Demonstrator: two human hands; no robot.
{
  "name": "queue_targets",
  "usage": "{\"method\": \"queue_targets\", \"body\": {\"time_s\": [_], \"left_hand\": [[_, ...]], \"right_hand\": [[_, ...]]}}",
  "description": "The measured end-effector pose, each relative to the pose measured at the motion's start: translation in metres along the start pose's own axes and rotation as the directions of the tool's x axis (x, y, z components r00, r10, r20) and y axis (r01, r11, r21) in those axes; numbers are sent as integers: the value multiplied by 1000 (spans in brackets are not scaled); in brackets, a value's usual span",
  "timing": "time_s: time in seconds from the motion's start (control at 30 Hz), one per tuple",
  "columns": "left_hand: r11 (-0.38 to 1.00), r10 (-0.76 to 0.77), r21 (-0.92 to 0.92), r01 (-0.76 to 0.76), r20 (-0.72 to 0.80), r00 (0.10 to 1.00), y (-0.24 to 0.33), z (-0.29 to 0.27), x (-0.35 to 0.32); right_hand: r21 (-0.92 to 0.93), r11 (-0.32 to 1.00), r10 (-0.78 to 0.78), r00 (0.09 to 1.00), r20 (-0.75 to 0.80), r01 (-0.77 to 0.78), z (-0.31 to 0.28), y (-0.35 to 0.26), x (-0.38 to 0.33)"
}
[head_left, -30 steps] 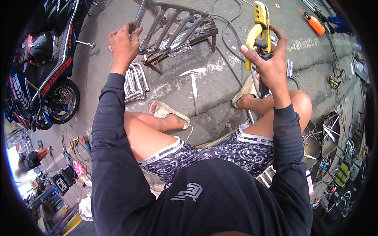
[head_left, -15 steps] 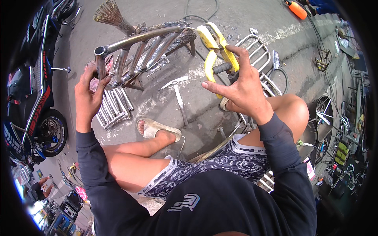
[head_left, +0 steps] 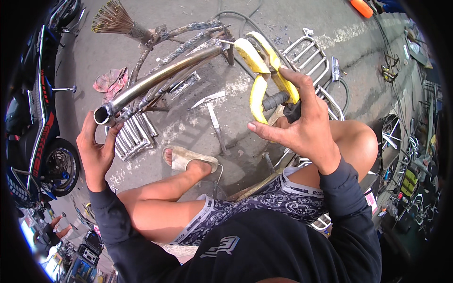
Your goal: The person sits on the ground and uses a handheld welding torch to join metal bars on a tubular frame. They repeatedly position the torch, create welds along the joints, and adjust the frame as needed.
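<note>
Lots of clutter on the concrete floor [head_left: 188, 28]: a chipping hammer [head_left: 213, 113] lying flat, a pinkish rag [head_left: 111, 79], a stack of chrome racks [head_left: 134, 137], and a stiff broom head [head_left: 111, 19] up top. Black motorcycle [head_left: 40, 132] parked at the left edge, orange tool [head_left: 362, 7] top right, sandal [head_left: 186, 158] on the foot.
</note>
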State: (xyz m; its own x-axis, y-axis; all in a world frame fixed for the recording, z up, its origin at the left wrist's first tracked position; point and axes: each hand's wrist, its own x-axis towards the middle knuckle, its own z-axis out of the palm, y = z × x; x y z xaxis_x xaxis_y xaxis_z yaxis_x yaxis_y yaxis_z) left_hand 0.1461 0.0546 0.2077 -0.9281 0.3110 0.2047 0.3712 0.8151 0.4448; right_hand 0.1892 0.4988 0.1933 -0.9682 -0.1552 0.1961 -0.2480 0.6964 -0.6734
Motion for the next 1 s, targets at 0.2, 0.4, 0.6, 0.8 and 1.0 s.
{"method": "queue_targets", "body": {"time_s": [0.2,0.4,0.6,0.8,1.0], "left_hand": [[994,-104,29,102,71,992,-8,-5,-8],[999,-27,-16,28,27,999,-11,-1,-9],[999,-37,-23,38,22,999,-13,-3,-10],[991,-111,-62,115,58,992,-14,-4,-13],[995,-97,-1,97,71,993,-12,-5,-14]], "right_hand": [[-22,999,-34,999,-20,34,1,2,-1],[-38,999,-38,999,10,38,-3,0,-1],[-33,998,-47,999,2,47,0,0,0],[-36,998,-51,999,7,51,1,-2,4],[122,989,82,996,40,-86,1,-6,7]]}}
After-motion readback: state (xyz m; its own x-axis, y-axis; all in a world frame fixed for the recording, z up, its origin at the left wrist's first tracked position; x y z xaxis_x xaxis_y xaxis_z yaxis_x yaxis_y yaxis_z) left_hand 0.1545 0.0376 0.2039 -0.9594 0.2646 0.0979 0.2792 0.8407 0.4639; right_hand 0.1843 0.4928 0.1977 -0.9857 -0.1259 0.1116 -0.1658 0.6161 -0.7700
